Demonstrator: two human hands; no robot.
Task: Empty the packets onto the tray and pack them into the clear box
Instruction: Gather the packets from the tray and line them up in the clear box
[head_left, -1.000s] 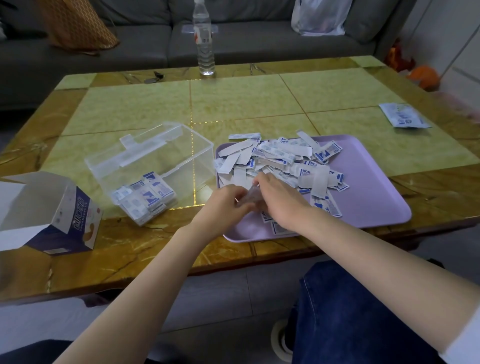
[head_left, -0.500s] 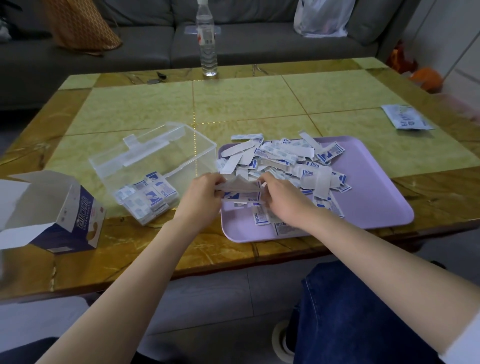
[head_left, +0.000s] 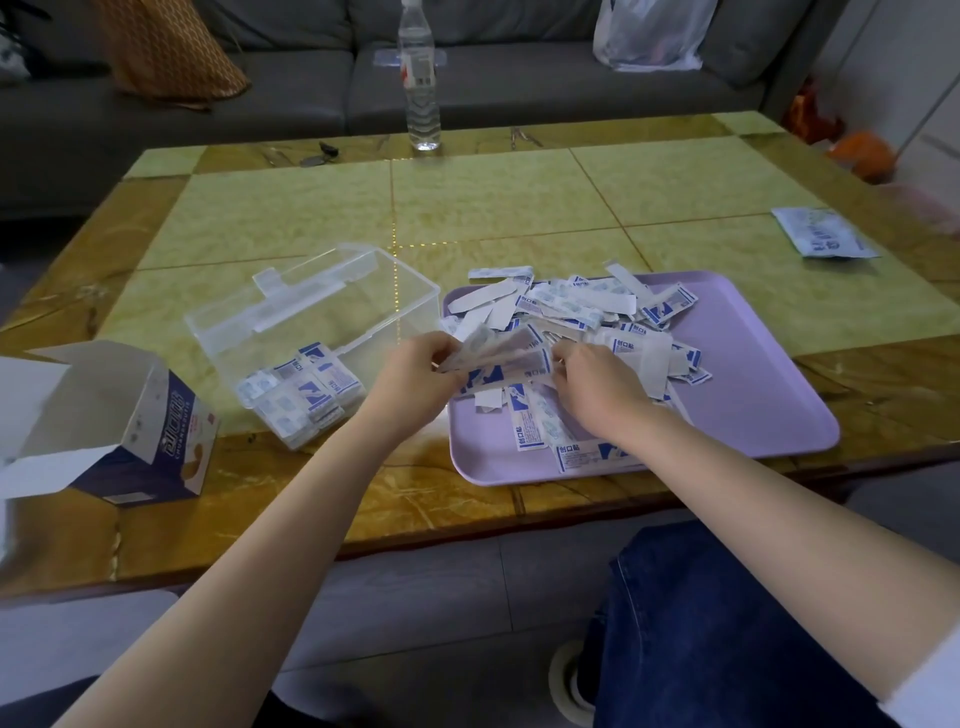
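Firstly, table (head_left: 519, 208): its tiled top carried everything, with the person seated at the near edge.
Tray (head_left: 753, 415): lilac, it lay at the table's near right, and its right half was bare.
Clear box (head_left: 332, 306): it stood open just left of the tray, with a stack of boxed packets (head_left: 301, 395) already in its near corner.
Carton (head_left: 130, 421): opened, it lay at the near left, well apart from the tray.
Packets (head_left: 582, 306): a loose heap covered the tray's left half, with a few strays near the front rim.
Left hand (head_left: 415, 374): its fingers curled round the left end of a bundle.
Right hand (head_left: 597, 384): its fingers curled on the right end of the same bundle, above the tray's left side.
Bundle (head_left: 498, 353): these were thin, flat paper sachets, judged very light, floppy and slick against each other. They looked best pinched at both short ends and squared up, so none would slide out on the way to the box.
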